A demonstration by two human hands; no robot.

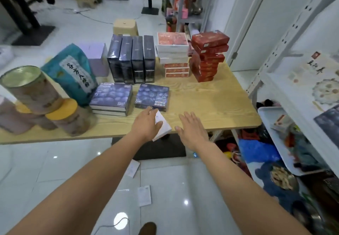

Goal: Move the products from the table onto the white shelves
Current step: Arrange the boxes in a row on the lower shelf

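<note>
At the front edge of the table (211,102), a small white box (163,126) is gripped by the left hand (146,123). The thumb is laid on its near side and the fingers are curled over its top. The box is tilted, and one corner hangs past the table edge. The fingertips of this hand are just beside a flat blue box (152,95), which lies alone on the table. The right hand (192,128) is spread flat above the same edge, its fingers straight and a little apart, and nothing is held in it.

To the left of the flat blue box, a stack of blue boxes (111,97) is seen. Toward the far side of the table, four dark boxes (132,60) are stood upright in a row. To their right a pile of white boxes (173,55) and a leaning pile of red boxes (207,57) are placed. At the left end of the table, a teal bag (71,73) is stood, with a lilac box (97,58) behind it and several cans (31,88) piled together in front.

The white shelves (275,51) are seen to the right of the table, with a white tray (271,124) on a lower level. A beige stool (125,26) is seen behind the table.
</note>
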